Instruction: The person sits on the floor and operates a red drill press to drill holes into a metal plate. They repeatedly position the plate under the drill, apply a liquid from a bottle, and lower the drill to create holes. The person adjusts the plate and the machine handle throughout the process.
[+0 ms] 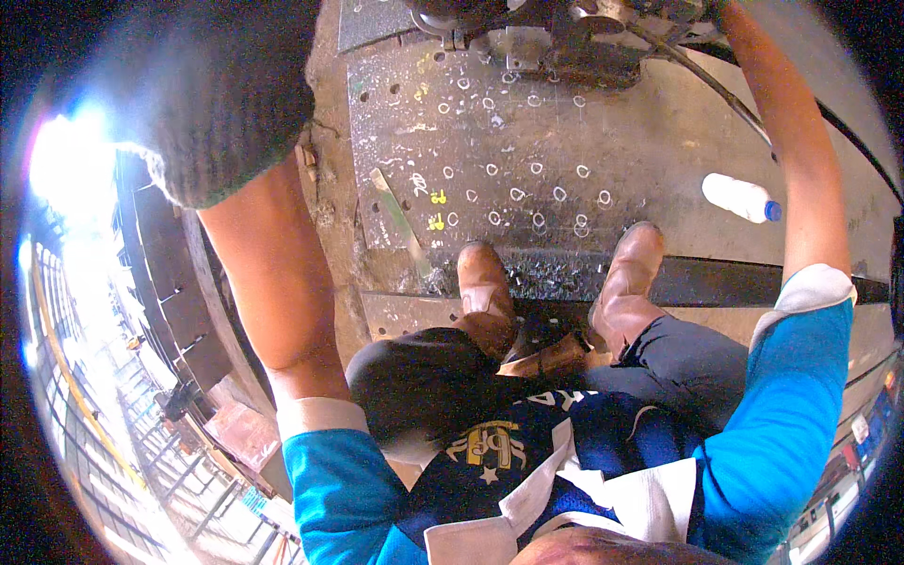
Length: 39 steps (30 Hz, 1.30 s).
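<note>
A grey knitted glove covers my left hand [226,104], which looms large at the upper left. Its fingers run out of the picture, so their pose is hidden. My right forearm reaches up to the top edge beside a dark metal machine [589,47]; the hand itself is lost beyond that edge. Under the machine lies a broad steel plate [650,127] with rows of white chalk circles, a few yellow marks and several drilled holes. Whether either hand touches the machine cannot be seen.
A white bottle [736,197] with a blue cap lies on the plate at right. A thin greenish strip [399,221] rests at left. Metal shavings [556,273] gather along the near edge, by my brown boots [486,282]. A dark rod [706,80] slants from the machine.
</note>
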{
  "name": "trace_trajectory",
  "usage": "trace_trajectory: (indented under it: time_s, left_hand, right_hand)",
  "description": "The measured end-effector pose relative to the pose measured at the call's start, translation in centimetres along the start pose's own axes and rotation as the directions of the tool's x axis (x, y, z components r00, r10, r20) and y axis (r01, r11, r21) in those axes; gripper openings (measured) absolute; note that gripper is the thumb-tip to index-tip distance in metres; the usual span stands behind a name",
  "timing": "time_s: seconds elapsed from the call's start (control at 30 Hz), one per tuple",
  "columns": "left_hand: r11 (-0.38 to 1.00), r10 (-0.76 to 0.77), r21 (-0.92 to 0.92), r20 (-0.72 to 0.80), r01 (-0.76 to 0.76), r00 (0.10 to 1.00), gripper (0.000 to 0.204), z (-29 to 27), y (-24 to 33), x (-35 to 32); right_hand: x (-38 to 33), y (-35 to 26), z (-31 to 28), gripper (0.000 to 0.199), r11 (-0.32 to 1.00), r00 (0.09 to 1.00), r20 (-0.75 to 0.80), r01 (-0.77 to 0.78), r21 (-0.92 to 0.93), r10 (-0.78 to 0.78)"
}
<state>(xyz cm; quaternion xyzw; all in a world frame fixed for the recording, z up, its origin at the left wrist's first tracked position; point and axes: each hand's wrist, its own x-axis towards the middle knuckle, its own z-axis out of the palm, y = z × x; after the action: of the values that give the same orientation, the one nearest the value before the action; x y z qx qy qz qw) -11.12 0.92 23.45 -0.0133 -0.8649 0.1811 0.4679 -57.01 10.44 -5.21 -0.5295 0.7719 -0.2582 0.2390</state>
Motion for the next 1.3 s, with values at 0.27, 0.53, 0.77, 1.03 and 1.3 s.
trace_trajectory:
  time_s: [0.27,0.53,0.77,1.03,1.3]
  left_hand:
    - [1.0,0.029,-0.008,-0.059,-0.029,0.998,0.047,0.4,-0.6,1.0]
    - [0.579,-0.729,-0.618,-0.101,0.532,0.677,0.035,1.9,5.4,3.6]
    - [0.474,-0.788,-0.672,-0.036,0.569,0.614,0.038,2.4,4.9,0.2]
    - [0.342,-0.746,0.077,0.628,0.936,0.221,0.074,-3.8,13.7,-10.3]
    - [0.417,-0.466,-0.223,0.78,0.881,0.418,0.089,-2.0,19.4,-13.8]
  right_hand:
    - [-11.8,8.0,-12.8,0.06,0.966,0.967,-0.214,-0.084,0.244,0.138]
    - [-38.4,8.7,-12.6,0.058,0.855,0.864,-0.058,-0.484,0.185,0.501]
    - [-37.0,8.0,-6.4,0.03,0.989,0.986,-0.075,-0.148,0.002,0.148]
    - [-36.1,11.9,-2.8,0.029,0.993,0.963,-0.269,-0.014,-0.12,-0.018]
    - [-33.0,2.8,-0.8,0.013,0.991,0.99,0.12,0.09,-0.097,-0.078]
